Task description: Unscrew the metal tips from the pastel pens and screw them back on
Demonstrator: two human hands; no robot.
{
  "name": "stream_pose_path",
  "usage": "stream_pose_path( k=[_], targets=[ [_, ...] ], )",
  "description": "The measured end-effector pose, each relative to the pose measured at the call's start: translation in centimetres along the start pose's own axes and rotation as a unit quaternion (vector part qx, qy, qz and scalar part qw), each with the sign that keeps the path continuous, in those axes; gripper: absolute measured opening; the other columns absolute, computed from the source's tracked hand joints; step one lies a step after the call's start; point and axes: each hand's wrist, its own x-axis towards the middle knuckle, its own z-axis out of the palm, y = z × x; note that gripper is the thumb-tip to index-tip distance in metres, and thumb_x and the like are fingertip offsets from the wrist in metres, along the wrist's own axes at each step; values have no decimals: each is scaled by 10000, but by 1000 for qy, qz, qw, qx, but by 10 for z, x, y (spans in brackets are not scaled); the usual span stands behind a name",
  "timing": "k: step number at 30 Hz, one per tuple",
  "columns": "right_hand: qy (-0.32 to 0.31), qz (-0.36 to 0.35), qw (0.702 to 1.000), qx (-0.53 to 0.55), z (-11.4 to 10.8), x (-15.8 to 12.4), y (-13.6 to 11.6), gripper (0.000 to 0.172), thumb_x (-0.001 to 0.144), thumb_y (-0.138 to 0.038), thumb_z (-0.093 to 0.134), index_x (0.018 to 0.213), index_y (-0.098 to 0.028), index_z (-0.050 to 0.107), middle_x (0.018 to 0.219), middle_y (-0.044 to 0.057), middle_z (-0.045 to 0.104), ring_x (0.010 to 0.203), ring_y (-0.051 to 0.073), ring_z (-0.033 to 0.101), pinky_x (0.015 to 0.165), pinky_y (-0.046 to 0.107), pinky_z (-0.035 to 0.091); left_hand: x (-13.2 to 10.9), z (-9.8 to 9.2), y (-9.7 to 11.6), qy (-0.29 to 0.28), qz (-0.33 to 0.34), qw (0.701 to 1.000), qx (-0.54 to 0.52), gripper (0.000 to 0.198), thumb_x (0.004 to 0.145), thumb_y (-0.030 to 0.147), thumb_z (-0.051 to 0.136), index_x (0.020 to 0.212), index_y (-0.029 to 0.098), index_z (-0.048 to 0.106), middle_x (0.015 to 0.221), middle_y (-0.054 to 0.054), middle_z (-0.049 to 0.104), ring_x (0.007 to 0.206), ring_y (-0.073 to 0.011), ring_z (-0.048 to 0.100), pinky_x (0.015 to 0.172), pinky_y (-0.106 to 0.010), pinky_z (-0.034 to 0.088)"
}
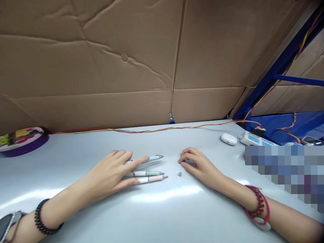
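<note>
Three click pens lie roughly side by side on the table, their metal tips pointing right: a light-blue pen (154, 158) at the back, a green pen (152, 173) in the middle and a pink pen (155, 178) in front. My left hand (113, 170) rests over their left ends, index finger stretched along the blue pen and thumb on the pink one. To the right, my right hand (196, 162) is low over the table, fingers curled together at a small dark thing I cannot make out. A tiny silver cone-shaped piece (180, 174) sits between the pens and that hand.
A white earphone case (229, 139) and a power strip (257, 139) are at the right back. At the far left stands a purple round tin (25, 145). Red and yellow wires (141, 130) run along the back edge, before a cardboard wall (121, 77).
</note>
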Motion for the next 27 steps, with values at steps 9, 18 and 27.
stream_pose_path(
  k=[9,18,27],
  targets=[
    [28,38,999,-21,2,-1,-2,143,839,-161,535,971,-209,561,939,45,568,902,209,534,790,349,450,-2,1,3,33,41,998,21,244,963,330,385,1101,234,562,966,-71,500,729,-202,483,654,-297,356],
    [49,39,998,-5,2,-1,-2,68,862,-173,502,859,-198,565,798,24,575,763,184,541,687,315,452,-1,3,24,18,54,997,46,206,938,223,419,769,175,528,826,-53,510,718,-217,474,633,-314,343],
    [220,-1,955,199,-4,-19,-25,56,884,-245,572,938,-245,583,873,-5,606,811,143,579,758,260,474,-7,14,49,34,-32,986,-162,213,985,292,323,827,203,434,720,11,552,592,-155,508,520,-231,333]
  ],
)
